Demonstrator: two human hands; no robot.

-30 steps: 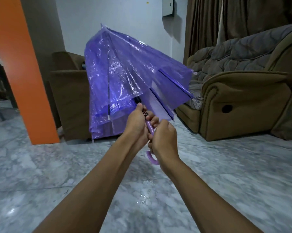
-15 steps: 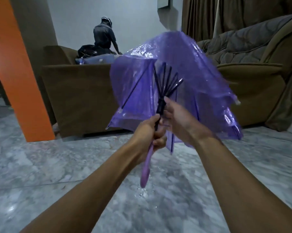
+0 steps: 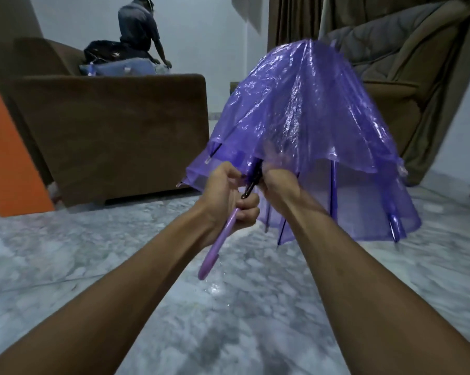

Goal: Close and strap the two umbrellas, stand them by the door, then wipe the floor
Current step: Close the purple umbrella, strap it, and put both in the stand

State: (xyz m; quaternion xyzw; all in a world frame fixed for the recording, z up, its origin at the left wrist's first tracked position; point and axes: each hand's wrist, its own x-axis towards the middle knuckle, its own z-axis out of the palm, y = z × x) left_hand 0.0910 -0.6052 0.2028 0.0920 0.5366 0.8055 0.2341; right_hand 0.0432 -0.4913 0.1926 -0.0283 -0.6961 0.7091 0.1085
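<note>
A translucent purple umbrella (image 3: 304, 115) hangs half folded in front of me, its wet canopy drooping down around the black ribs. My left hand (image 3: 228, 193) grips the lilac handle (image 3: 217, 244) near its top, the curved end pointing down toward the floor. Just to the right, my right hand (image 3: 278, 182) is closed around the black shaft and runner under the canopy edge; its fingers are partly hidden by the plastic. No second umbrella is in view.
A brown armchair (image 3: 114, 131) stands left of the umbrella, with a person (image 3: 139, 25) crouched behind it. A large recliner (image 3: 407, 71) fills the right. An orange pillar (image 3: 9, 169) is at the far left. Water drops (image 3: 215, 288) glisten on the grey marble floor.
The canopy has collapsed further, from spread and tilted left to drooping down over my hands. My right hand moved up from the handle to the shaft. The view shifted right.
</note>
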